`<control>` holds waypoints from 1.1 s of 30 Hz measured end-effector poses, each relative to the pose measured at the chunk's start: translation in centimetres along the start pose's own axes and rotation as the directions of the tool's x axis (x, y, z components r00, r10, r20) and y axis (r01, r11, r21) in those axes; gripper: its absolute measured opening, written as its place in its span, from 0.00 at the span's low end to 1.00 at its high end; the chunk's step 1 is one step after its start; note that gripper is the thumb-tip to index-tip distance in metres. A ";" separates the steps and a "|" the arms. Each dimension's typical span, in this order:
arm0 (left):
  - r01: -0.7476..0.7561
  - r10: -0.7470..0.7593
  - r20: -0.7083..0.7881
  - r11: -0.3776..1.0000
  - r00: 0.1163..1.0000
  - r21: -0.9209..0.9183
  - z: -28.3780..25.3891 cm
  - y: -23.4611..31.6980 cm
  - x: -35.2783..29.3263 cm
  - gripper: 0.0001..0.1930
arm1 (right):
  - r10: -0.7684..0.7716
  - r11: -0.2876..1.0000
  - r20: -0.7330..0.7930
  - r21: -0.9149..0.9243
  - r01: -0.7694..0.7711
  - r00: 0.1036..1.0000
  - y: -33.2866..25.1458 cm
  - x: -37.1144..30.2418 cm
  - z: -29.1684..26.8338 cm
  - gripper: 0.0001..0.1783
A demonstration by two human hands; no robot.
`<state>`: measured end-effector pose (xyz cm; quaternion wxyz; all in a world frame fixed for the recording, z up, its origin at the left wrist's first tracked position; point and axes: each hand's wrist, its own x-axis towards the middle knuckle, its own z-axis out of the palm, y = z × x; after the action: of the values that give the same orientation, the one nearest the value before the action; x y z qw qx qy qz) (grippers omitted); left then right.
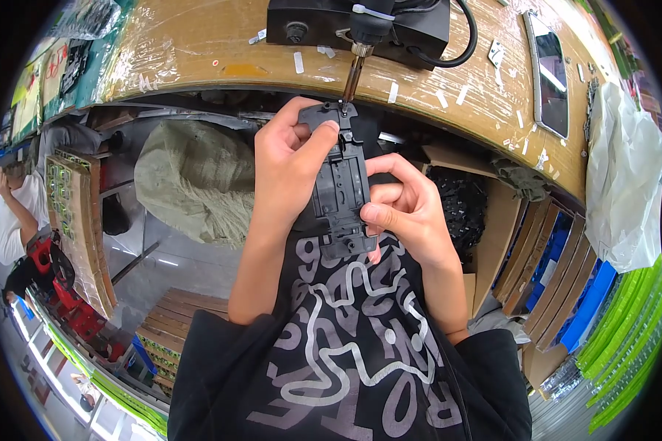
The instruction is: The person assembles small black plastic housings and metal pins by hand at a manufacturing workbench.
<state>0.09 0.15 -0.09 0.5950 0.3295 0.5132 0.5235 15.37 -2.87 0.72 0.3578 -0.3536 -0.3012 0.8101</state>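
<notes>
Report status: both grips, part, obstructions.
Left grip holding part by its left side. Right grip on its right edge. Far end at tip of tool.

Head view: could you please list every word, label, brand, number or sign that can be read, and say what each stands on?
Black shirt: large grey lettering, partly creased and overlaid by a pale wavy line; I leave its wording uncopied.
White label in the stack at right: too small to read.
Black plastic part: no readable text.
Black box on the bench: none readable.
</notes>
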 end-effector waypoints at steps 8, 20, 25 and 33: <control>0.007 -0.007 -0.008 1.000 1.000 -0.011 0.1 -0.3 0.2 0.07 | -0.002 1.000 -0.018 0.000 0.002 1.000 0.0 0.1 -0.1 0.17; 0.008 -0.009 -0.033 1.000 0.999 -0.026 -0.1 0.2 0.6 0.08 | -0.022 1.000 -0.061 0.007 0.023 0.998 -0.3 0.6 0.4 0.16; 0.008 -0.009 -0.043 1.000 0.999 -0.009 -0.1 0.4 0.5 0.09 | -0.012 1.000 -0.029 -0.027 0.011 1.000 -0.3 0.6 0.3 0.16; 0.013 -0.013 -0.015 0.999 1.000 0.035 -0.5 -0.3 0.2 0.07 | 0.027 1.000 -0.063 0.003 -0.027 0.998 0.3 0.2 0.2 0.17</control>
<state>-0.33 0.21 -0.57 0.5885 0.3328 0.5289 0.5130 14.97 -2.93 0.55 0.3565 -0.3825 -0.2840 0.8037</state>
